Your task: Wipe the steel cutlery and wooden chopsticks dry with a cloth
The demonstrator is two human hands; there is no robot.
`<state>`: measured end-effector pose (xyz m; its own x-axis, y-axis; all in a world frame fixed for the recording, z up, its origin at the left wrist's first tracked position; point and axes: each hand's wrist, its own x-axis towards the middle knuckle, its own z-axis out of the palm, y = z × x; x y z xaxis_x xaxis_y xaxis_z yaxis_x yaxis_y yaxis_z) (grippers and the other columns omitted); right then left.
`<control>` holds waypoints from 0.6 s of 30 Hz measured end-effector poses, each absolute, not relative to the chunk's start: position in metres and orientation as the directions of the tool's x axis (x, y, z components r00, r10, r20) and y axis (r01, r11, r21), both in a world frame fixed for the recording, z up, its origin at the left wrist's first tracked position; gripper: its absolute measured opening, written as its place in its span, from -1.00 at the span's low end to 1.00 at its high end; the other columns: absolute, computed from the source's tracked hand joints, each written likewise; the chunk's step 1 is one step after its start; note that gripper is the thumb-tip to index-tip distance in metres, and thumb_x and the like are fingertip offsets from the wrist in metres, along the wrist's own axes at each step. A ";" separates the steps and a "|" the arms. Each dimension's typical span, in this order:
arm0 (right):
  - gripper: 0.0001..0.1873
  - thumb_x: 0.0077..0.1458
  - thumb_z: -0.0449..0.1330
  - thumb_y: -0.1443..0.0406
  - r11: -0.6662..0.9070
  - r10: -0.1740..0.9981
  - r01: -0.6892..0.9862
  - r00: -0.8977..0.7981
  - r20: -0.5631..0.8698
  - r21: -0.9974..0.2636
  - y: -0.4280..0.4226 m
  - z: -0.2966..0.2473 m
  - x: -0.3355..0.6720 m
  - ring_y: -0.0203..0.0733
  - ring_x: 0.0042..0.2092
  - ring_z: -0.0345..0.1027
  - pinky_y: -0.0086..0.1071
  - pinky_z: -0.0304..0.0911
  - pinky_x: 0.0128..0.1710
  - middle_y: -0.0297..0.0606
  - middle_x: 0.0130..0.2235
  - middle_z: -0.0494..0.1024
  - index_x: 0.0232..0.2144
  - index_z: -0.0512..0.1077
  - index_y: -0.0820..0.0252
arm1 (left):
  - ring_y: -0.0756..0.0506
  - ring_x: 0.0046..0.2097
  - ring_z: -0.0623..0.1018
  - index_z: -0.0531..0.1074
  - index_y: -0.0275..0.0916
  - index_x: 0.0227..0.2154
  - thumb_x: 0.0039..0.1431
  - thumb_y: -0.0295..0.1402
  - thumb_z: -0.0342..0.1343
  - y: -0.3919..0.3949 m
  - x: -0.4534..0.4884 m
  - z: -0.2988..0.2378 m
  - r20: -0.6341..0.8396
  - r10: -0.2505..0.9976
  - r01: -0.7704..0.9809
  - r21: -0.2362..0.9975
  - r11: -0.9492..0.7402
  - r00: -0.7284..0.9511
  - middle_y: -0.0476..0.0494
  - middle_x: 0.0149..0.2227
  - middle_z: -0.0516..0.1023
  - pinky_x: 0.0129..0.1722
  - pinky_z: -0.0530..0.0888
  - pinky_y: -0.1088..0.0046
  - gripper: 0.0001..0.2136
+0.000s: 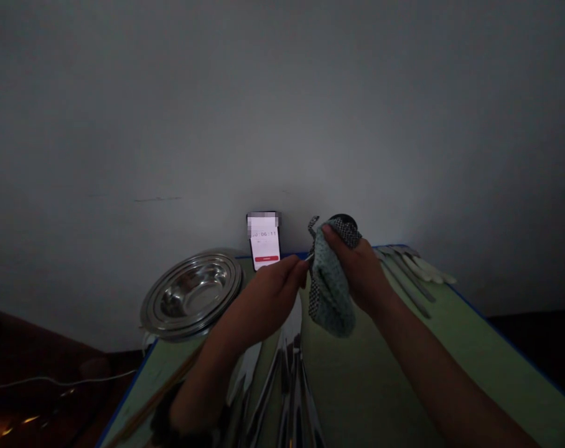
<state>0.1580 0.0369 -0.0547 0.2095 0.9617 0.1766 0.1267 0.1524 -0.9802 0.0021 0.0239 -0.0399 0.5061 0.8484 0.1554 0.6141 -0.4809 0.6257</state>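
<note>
Near the far edge of the table, my left hand [277,289] pinches a thin metal handle [309,256]. That handle runs into a grey-green cloth [329,286] with a black-and-white checked side, which my right hand [361,267] grips with its thumb on top. A dark rounded piece [346,219] shows behind the cloth; it may be the head of the same utensil, but the cloth hides most of it. Under my left forearm lie several metal utensils [287,379], long and shiny, side by side.
A stack of steel bowls or dishes [198,295] stands at the back left. Against the wall leans a phone [265,246] showing a timer. Several spoon-like utensils [410,280] lie at the back right. Wooden sticks [156,395] are on the left of the green table [450,348].
</note>
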 end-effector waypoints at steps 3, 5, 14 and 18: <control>-0.63 -0.07 0.19 0.00 0.222 0.969 0.246 0.047 0.241 -0.943 0.039 -0.051 0.168 -0.29 -0.48 0.24 -0.39 0.14 -0.47 -0.36 -0.54 0.40 -0.58 0.35 0.18 | -0.03 -0.33 0.44 0.34 -0.25 -0.36 0.31 -0.23 -0.29 0.022 -0.008 -0.035 0.117 0.829 0.607 0.626 -0.489 0.546 -0.05 -0.38 0.45 -0.29 0.35 0.44 -0.66; -0.68 -0.09 0.23 0.04 0.265 0.964 0.277 -0.058 0.259 -0.924 0.040 -0.050 0.176 -0.27 -0.44 0.28 -0.39 0.18 -0.42 -0.36 -0.49 0.44 -0.55 0.37 0.17 | -0.01 -0.36 0.43 0.35 -0.23 -0.35 0.31 -0.26 -0.26 0.020 -0.016 -0.031 0.088 0.818 0.620 0.608 -0.497 0.569 -0.03 -0.38 0.46 -0.31 0.34 0.46 -0.70; -0.60 -0.26 0.37 0.12 0.227 0.969 -0.066 0.113 0.219 -0.972 0.050 -0.056 0.184 -0.20 -0.30 0.42 -0.33 0.29 -0.27 -0.26 -0.32 0.56 -0.35 0.45 0.20 | 0.00 -0.37 0.43 0.42 -0.22 -0.34 0.26 -0.28 -0.21 0.016 -0.033 -0.016 0.075 0.839 0.681 0.547 -0.487 0.539 0.00 -0.38 0.50 -0.31 0.33 0.51 -0.71; -0.66 -0.14 0.30 0.10 0.313 0.946 -0.270 0.175 0.273 -0.911 0.057 -0.063 0.178 -0.22 -0.24 0.42 -0.31 0.28 -0.16 -0.26 -0.26 0.56 -0.34 0.46 0.20 | -0.01 -0.34 0.44 0.43 -0.24 -0.34 0.25 -0.26 -0.22 0.016 -0.035 -0.018 0.016 0.842 0.697 0.552 -0.457 0.539 -0.04 -0.34 0.51 -0.31 0.33 0.50 -0.68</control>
<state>0.1781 0.0566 -0.0635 0.1747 0.9460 0.2729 -0.2701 0.3126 -0.9107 -0.0352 0.0163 -0.0181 0.5394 0.8419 0.0160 0.6970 -0.4571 0.5525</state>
